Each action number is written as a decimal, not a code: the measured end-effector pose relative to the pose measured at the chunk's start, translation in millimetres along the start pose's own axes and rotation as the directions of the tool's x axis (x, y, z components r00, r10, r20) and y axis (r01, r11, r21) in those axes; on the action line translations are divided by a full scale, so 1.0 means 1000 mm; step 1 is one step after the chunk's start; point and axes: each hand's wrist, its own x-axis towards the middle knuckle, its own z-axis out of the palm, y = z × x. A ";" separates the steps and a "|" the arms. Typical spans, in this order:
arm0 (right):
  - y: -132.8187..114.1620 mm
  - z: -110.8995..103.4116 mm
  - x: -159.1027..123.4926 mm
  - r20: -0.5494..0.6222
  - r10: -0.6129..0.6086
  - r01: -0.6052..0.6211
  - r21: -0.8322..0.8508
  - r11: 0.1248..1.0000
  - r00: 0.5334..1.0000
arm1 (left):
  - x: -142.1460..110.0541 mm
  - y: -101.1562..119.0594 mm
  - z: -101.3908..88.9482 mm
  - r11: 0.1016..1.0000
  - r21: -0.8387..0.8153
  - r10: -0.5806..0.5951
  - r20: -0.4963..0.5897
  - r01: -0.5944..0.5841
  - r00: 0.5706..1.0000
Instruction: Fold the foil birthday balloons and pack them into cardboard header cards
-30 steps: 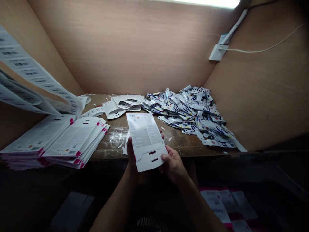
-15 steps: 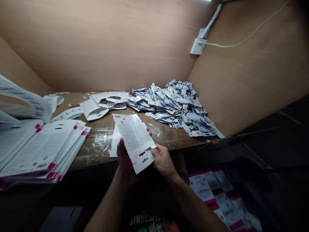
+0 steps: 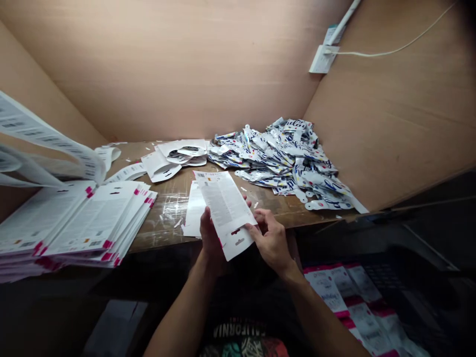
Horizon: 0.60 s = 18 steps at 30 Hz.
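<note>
My left hand (image 3: 211, 233) is closed around the left side of a white printed pouch (image 3: 225, 203), its thumb along the edge and fingertips showing past the far side. The pouch tilts toward me, with fine print and a barcode on its upper face. Two hang-hole slots show at its near end, where the panels look parted. My right hand (image 3: 273, 240) is at the right edge of this end, thumb against the panel and fingers curled. Beneath the pouch, another white sheet or pouch (image 3: 193, 213) lies on the table.
Stacked white-and-pink pouches (image 3: 92, 218) lie left, below curling label strips (image 3: 48, 129). Opened white pouches (image 3: 159, 166) rest at the back. A heap of foil packets (image 3: 282, 153) covers the table's (image 3: 163, 213) right side. Pink-edged packs (image 3: 334, 287) sit low right.
The view has shifted, so the scene sits further right. My right hand's fingers have moved slightly and curl more at the pouch's edge. My left hand keeps its hold.
</note>
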 end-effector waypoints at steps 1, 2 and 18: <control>0.001 -0.001 0.002 0.031 -0.083 0.084 -0.032 0.996 0.996 | 0.000 0.000 -0.001 1.000 0.001 -0.001 0.005 0.001 1.000; 0.002 -0.002 0.004 0.065 -0.165 0.170 -0.068 0.983 0.984 | -0.001 0.001 -0.001 1.000 0.002 -0.002 0.010 0.002 1.000; 0.019 -0.013 -0.004 -0.037 -0.170 0.158 -0.223 0.962 0.985 | 0.004 -0.001 0.003 1.000 0.006 -0.007 -0.204 0.008 0.979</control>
